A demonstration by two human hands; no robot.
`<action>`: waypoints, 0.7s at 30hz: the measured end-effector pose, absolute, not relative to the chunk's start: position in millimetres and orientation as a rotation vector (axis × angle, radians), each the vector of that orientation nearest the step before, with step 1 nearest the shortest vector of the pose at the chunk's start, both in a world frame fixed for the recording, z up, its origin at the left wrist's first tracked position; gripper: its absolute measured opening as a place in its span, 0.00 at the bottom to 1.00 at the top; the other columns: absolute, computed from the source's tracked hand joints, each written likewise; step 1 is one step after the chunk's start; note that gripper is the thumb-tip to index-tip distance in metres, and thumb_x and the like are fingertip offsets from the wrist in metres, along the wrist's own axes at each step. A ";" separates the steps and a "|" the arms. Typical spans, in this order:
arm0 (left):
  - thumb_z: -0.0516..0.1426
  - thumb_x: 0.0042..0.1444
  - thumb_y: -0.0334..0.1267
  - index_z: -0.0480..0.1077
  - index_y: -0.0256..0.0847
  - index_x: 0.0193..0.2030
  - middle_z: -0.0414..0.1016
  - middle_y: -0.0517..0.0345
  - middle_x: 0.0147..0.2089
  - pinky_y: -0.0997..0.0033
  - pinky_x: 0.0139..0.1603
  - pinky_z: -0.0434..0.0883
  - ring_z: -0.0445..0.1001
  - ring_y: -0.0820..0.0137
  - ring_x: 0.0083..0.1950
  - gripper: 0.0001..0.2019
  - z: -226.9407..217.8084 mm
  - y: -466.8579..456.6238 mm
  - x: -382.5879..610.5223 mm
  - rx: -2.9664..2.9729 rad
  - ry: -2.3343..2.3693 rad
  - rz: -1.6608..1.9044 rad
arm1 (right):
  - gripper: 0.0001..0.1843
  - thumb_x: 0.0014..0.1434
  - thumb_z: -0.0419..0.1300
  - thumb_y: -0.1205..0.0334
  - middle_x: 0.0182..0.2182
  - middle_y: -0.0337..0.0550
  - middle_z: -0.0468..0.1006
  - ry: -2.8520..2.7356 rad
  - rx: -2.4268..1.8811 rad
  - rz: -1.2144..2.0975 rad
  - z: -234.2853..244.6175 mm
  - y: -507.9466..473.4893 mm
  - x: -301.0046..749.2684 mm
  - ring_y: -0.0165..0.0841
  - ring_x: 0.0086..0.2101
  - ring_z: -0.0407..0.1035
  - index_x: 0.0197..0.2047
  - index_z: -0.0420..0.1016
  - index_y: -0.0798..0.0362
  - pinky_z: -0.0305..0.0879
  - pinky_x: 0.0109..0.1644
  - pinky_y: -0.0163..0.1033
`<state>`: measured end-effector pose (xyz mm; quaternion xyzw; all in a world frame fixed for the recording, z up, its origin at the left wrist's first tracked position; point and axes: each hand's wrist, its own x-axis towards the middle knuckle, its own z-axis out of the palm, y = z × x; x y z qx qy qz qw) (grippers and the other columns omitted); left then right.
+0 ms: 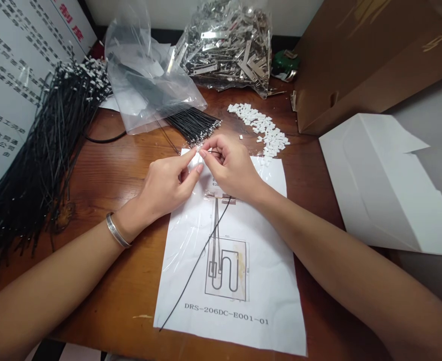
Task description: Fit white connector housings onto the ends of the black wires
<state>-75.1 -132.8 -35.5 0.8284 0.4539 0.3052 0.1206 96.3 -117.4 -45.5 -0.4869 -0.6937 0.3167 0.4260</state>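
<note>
Above the top of a printed sheet (190, 281), the fingertips of both my hands meet. My right hand (230, 163) is closed in a pinch on a thin black wire (195, 265), whose tail hangs below the hand and runs down across the sheet. My left hand (170, 183) is closed too, its fingertips at a tiny whitish piece that looks like a white connector housing (198, 149), mostly hidden by fingers. Just beyond lies a bundle of black wires (192, 123) with metal-tipped ends. Loose white connector housings (262, 128) are scattered to its right.
A large heap of black wires with white ends (66, 110) is at the left. Behind stand a clear plastic bag (130, 75) and a bag of metal pieces (224, 50). A cardboard box (356, 60) and white folded card (379, 180) occupy the right side.
</note>
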 end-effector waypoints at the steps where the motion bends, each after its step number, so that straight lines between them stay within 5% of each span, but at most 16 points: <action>1: 0.54 0.62 0.41 0.76 0.38 0.55 0.73 0.62 0.24 0.73 0.30 0.62 0.67 0.73 0.24 0.19 -35.2 -132.6 -75.0 2.418 1.326 0.894 | 0.04 0.61 0.57 0.64 0.18 0.30 0.61 -1.737 -1.220 0.794 -45.4 -117.4 96.2 0.25 0.20 0.53 0.33 0.67 0.52 0.50 0.28 0.37; 21: 0.53 0.64 0.40 0.82 0.40 0.41 0.81 0.54 0.29 0.72 0.30 0.65 0.71 0.72 0.25 0.16 -34.3 -133.8 -75.1 2.296 1.381 0.936 | 0.04 0.61 0.58 0.64 0.20 0.31 0.63 -1.770 -1.231 0.864 -43.3 -118.2 95.0 0.26 0.22 0.54 0.34 0.69 0.53 0.51 0.30 0.37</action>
